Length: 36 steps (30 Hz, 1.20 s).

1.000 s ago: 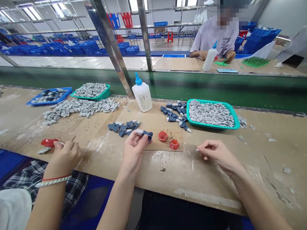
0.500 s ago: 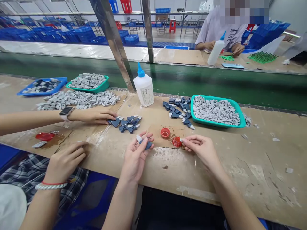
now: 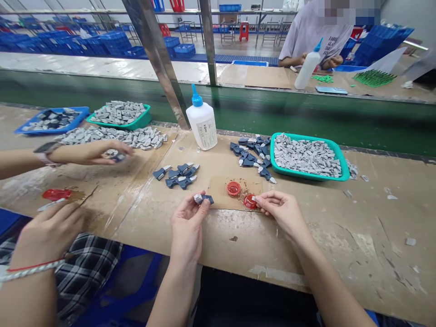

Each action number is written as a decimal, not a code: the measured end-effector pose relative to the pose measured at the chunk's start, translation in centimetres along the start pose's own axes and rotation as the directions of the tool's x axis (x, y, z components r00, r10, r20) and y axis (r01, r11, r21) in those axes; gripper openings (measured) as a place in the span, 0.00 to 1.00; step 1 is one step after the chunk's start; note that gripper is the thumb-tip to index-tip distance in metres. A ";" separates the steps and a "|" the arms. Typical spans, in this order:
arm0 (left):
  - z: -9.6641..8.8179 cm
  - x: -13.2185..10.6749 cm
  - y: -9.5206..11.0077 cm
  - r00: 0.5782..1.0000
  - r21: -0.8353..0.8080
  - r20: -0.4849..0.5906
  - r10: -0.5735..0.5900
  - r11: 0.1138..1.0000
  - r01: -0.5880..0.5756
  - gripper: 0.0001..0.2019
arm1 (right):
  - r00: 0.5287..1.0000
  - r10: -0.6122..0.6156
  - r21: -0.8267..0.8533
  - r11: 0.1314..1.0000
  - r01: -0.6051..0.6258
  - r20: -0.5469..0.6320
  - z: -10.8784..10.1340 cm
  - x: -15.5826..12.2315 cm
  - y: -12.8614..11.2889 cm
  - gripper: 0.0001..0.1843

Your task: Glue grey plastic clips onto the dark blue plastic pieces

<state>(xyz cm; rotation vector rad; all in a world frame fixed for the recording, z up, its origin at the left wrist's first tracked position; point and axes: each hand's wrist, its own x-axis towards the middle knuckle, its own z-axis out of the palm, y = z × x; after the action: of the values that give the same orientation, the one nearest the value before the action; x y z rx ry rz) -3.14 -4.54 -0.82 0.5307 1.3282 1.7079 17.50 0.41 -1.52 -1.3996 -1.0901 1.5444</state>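
Observation:
My left hand (image 3: 186,222) pinches a small dark blue part with a grey tip (image 3: 203,198) just above the cardboard. My right hand (image 3: 282,210) pinches a small grey piece (image 3: 254,198) at the rim of a red cap (image 3: 250,201) holding red liquid. A second red cap (image 3: 233,188) sits just left of it. A small group of blue parts with grey tips (image 3: 177,174) lies beyond my left hand. Another heap of blue parts (image 3: 251,156) rests beside a teal tray (image 3: 342,170) full of grey pieces.
A white glue bottle with a blue nozzle (image 3: 202,122) stands mid-bench. A co-worker's hands (image 3: 51,231) work at my left, near a red cap (image 3: 54,194) and a grey heap (image 3: 112,135). Another teal tray (image 3: 143,120) and a blue tray (image 3: 76,119) sit far left. Another person sits across the conveyor.
My right hand moved from the bare table to the red cap and now holds the grey piece at its rim. The co-worker's far hand drew back from the blue parts toward the grey heap.

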 end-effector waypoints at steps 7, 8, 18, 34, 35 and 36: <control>1.1 -1.6 -1.2 0.991 0.025 0.131 -0.027 0.999 0.024 0.13 | 0.998 -0.046 0.022 0.999 0.045 0.031 -0.9 -1.5 -1.5 0.17; 1.4 -2.0 -1.5 0.987 0.023 0.158 -0.032 0.999 0.029 0.13 | 0.998 -0.054 0.023 0.998 0.053 0.043 -0.9 -1.8 -1.8 0.17; 3.9 -3.8 -2.1 0.950 -0.004 0.300 -0.084 0.996 0.089 0.13 | 0.985 -0.031 0.011 1.000 0.029 0.169 -0.1 -3.8 -4.0 0.14; 4.2 -4.9 -1.6 0.945 0.119 0.320 -0.072 0.992 0.035 0.12 | 0.956 0.058 -0.178 0.984 -0.007 0.286 -0.4 -3.4 -3.5 0.19; 4.3 -4.9 -1.6 0.943 0.133 0.324 -0.074 0.991 0.032 0.12 | 0.957 0.042 -0.199 0.980 0.016 0.286 -0.4 -3.4 -3.4 0.18; 4.4 -4.9 -1.6 0.942 0.140 0.326 -0.074 0.990 0.029 0.13 | 0.960 0.019 -0.216 0.975 0.044 0.279 -0.3 -3.4 -3.4 0.17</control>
<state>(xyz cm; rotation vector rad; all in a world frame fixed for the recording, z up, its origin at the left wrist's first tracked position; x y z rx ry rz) 3.35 -6.18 0.06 0.8153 1.2040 1.4179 18.12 -1.61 2.85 -1.3392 -1.4770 1.6893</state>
